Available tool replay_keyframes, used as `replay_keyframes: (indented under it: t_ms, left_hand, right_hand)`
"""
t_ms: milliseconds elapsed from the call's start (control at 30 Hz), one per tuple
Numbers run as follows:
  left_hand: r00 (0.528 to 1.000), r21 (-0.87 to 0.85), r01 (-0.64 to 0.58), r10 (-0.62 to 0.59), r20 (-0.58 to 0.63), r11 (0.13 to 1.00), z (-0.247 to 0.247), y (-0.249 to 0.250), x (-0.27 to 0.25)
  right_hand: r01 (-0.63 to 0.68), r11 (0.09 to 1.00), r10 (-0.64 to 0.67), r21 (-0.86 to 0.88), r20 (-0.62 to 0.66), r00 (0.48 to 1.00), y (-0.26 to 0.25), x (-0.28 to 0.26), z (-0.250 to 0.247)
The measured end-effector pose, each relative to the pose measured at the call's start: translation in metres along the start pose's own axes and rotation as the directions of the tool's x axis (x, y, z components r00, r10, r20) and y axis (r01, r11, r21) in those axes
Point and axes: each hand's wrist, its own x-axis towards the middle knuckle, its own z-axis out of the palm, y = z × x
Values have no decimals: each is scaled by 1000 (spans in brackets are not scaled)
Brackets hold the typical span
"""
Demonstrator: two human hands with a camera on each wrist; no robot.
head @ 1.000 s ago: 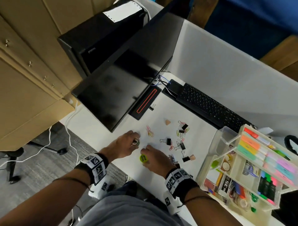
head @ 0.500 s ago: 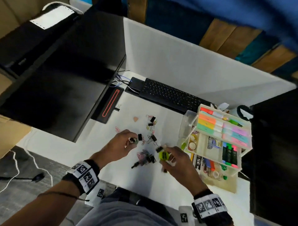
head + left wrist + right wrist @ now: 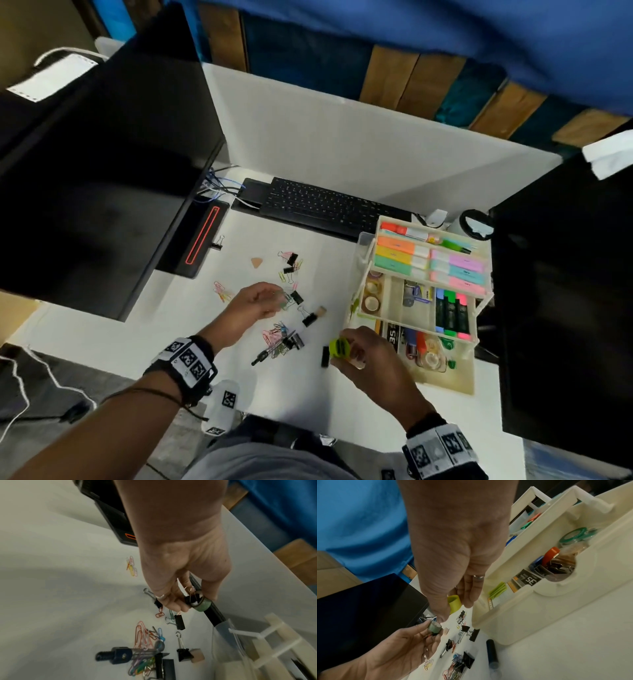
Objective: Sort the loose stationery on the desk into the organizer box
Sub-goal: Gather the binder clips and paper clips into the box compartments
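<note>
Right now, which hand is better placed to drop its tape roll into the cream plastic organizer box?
The right hand. It pinches the lime-green tape roll beside the cream plastic organizer box, near its front corner. The left hand, gripping a small glittery green tape roll, hangs farther off over the scattered clips.

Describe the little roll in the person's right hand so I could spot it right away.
Find the cream organizer box at the desk's right side. Just left of its front corner, the right hand pinches a small roll of tape. It is bright yellow-green, unlike the black binder clips nearby.
</note>
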Motion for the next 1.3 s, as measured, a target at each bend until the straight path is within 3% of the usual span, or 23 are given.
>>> replay_keyframes:
  t_ms: [200,333,533,600,733,833,900,1000,1167,1300]
  left_hand:
    - [996,-66,9,-14,-90,998,-4,-7,1]
    - [980,149,15,15,-197,989,2,-4,-1]
    - [943,238,-41,116,-311,970,14,1,-5]
    - [943,231,-59,130,-306,971,20,7,-8]
    - [958,295,-161,221,-182,942,48,29,-12]
    - [930,456,-325,366,-3,828,88,47,-15]
    - [883,573,-447,442,158,687,117,56,-14]
    - [824,707,-542,451,342,454,156,59,-4]
    - [810,839,-514,424,406,178,188,56,7]
    - [824,874,-475,403,398,109,189,58,9]
  right_hand:
    - [-21,999,22,32,-46,999,13,0,-19]
    - [-82,996,87,43,-141,986,16,-3,-38]
    - [-104,992,117,71,-223,968,25,3,-66]
    - [-113,991,127,67,-257,958,33,4,-73]
    - [-89,991,117,99,-319,941,46,4,-86]
    - [-83,988,121,129,-319,940,52,1,-93]
    - [-76,993,100,89,-307,947,55,2,-93]
    - [-57,998,60,18,-281,958,58,4,-92]
    - [-159,987,140,-29,-342,929,61,1,-101]
    - [-150,978,83,-148,-384,920,79,-9,-104]
